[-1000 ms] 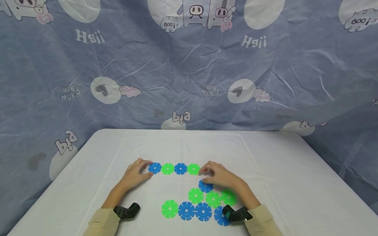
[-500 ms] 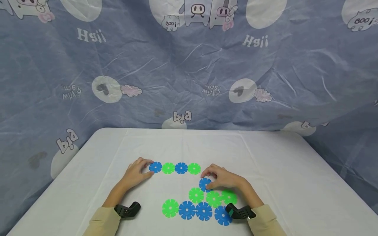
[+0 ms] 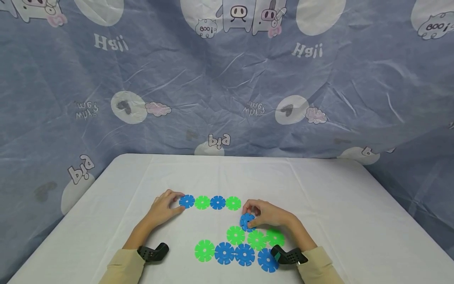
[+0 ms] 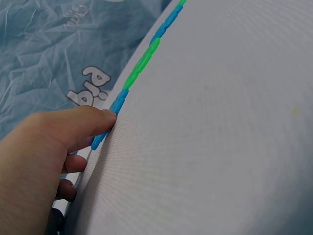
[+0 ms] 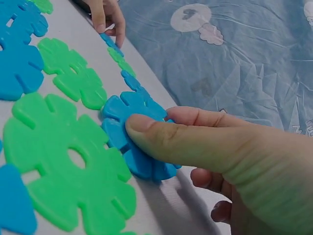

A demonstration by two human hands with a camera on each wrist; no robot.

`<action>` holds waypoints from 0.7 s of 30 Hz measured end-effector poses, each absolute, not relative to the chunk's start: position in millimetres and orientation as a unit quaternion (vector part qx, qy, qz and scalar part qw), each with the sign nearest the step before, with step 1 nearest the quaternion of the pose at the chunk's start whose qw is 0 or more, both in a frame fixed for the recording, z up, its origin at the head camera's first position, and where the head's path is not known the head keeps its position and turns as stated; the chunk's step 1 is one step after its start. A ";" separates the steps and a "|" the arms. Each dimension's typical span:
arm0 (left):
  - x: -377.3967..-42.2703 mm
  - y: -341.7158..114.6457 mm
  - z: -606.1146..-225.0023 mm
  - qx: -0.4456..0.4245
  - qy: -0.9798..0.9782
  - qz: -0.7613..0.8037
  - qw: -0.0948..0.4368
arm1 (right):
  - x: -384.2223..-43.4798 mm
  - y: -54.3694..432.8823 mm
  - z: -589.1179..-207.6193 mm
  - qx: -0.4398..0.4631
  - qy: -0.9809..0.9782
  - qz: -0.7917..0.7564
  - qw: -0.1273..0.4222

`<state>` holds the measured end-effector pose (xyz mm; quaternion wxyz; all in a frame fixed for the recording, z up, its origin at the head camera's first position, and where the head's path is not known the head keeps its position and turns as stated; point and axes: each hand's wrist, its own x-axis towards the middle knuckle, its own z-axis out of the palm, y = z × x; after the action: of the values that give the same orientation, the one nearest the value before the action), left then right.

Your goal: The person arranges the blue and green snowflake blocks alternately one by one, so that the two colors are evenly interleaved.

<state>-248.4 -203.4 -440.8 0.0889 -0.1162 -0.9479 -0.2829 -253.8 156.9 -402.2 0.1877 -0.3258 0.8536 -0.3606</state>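
- So, right hand: thumb and fingers nearly closed, pinching a blue plastic flower-shaped disc with notched edge. Thumb on its upper face, disc tilted. Can't tell if its lower edge touches the table.
- That pinched disc is just off the right end of the far row, on the near side, and just beyond the near cluster.
- Left hand: part-open C grip on the blue plastic notched disc at the row's left end; thumb at the near edge, index finger at the far edge.
- Far row, left to right: that left-end disc, green plastic notched disc, second blue one, second green one. All flat, edge to edge. Can't tell if the notches interlock.
- Near cluster, upper line: three green notched discs, the rightmost close by the right forearm.
- Near cluster, lower line: one green notched disc at left, then three blue notched discs; black wrist camera overlaps the rightmost in the head view.
- Surface: white cloth-covered table. Behind: blue-grey fabric sheet with cartoon prints.
- Tan sleeves on both arms.
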 end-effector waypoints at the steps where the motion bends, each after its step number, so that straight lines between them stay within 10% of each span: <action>1: -248.5 -203.2 -440.9 -0.117 -0.948 -0.282 0.088 | -254.0 157.1 -401.6 -0.329 0.850 -0.365 0.190; 21: -247.4 -202.8 -439.9 -0.111 -0.950 -0.277 0.089 | -265.6 163.8 -420.2 -0.226 0.835 -0.496 0.075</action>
<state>-247.4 -202.8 -439.9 0.0894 -0.1112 -0.9502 -0.2770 -265.6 163.8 -420.2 0.0751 -0.2260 0.8349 -0.4962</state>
